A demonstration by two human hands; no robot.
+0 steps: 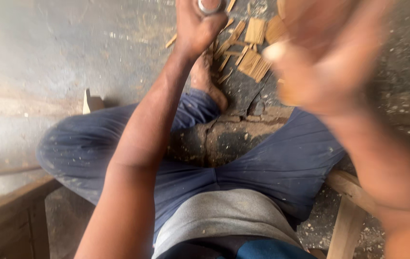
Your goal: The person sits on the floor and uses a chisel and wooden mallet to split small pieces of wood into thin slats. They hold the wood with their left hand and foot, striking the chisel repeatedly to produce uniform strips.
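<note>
Right hand (329,62) nearest camera, blurred, grip unreadable. Left hand (198,24) fisted round grey metal tool (210,5) above wood slips (253,60) scattered on floor (70,57) by bare foot (205,76). Slips look light, thin, brittle; pinch by edges.

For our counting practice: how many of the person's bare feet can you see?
1. The bare foot rests on the dusty floor beside the wood chips; the other may be hidden behind the blurred right hand.
</note>
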